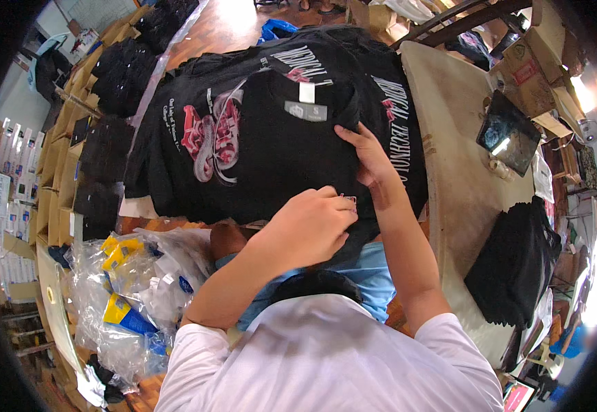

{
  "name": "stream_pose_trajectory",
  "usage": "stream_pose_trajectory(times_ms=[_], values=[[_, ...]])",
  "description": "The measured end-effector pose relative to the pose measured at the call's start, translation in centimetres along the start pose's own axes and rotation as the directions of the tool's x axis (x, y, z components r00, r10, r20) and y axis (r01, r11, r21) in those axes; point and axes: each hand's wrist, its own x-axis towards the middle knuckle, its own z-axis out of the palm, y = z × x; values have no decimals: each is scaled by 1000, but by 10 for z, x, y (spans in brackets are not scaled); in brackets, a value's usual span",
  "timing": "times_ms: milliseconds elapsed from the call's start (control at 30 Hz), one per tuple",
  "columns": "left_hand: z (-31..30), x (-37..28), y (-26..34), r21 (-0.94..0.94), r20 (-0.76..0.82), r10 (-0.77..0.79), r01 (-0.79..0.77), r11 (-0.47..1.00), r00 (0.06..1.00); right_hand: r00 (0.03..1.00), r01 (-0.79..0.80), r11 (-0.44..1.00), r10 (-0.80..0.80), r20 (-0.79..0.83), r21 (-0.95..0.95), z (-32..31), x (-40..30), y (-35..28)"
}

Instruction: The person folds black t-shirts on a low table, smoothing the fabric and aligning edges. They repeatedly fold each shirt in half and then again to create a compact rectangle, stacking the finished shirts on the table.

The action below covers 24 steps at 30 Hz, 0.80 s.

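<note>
A black T-shirt [298, 149] lies before me on a pile of similar shirts, its neck label [306, 110] facing up. Its front carries a red-and-white graphic [213, 136]. My right hand [368, 152] grips the shirt's right side near the collar, thumb on top of the cloth. My left hand [308, 224] is curled over the shirt's near edge, above my lap. A small pink-and-white patch [349, 198] shows at its fingertips; whether it is a print or a held object is unclear. More printed black shirts [393, 129] spread out underneath.
A long tan table [453, 154] runs along the right, bearing a dark glossy panel [509, 134] and a folded black garment stack [514, 262]. Clear plastic bags [138, 298] heap at my left. Cardboard boxes [61, 170] and black garment piles [123, 77] line the far left.
</note>
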Motion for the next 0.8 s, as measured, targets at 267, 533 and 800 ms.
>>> stream_pose_trajectory(times_ms=[267, 533, 800], values=[[93, -42, -97, -98, -693, -453, 549, 830, 561, 795, 254, 499, -595, -114, -829, -42, 37, 31], [109, -77, -106, -611, -639, -703, 349, 711, 313, 817, 115, 142, -577, 12, -983, -28, 69, -15], [125, -101, -113, -911, -303, -844, 125, 393, 443, 803, 260, -63, -540, 253, -963, 17, 33, 17]])
